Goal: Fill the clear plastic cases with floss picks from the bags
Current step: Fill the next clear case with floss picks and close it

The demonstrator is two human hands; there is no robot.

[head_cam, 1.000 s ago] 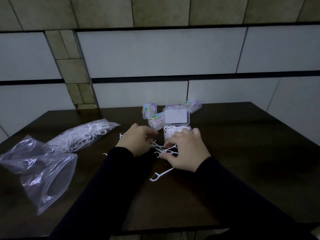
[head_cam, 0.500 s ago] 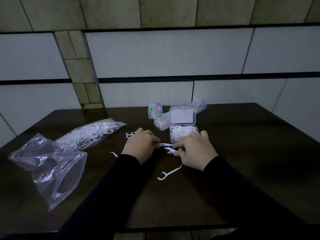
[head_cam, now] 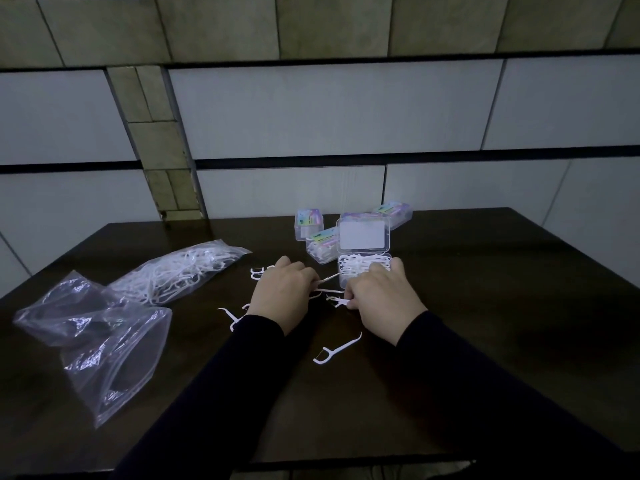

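On the dark wooden table (head_cam: 485, 306):
Change: both hands sit much as half a second ago; the loose white plastic floss picks (head_cam: 329, 292) between them look fewer.
Left hand (head_cam: 282, 294): knuckles up, fingers curled, pinching a pick.
Right hand (head_cam: 379, 297): curled, pinching picks just before the open clear plastic case (head_cam: 363, 268).
Case: partly filled, lid upright.
Clear bag of floss picks (head_cam: 180, 271): well left.

both hands (head_cam: 282, 294) pinching floss picks (head_cam: 329, 292), open case (head_cam: 363, 268) behind
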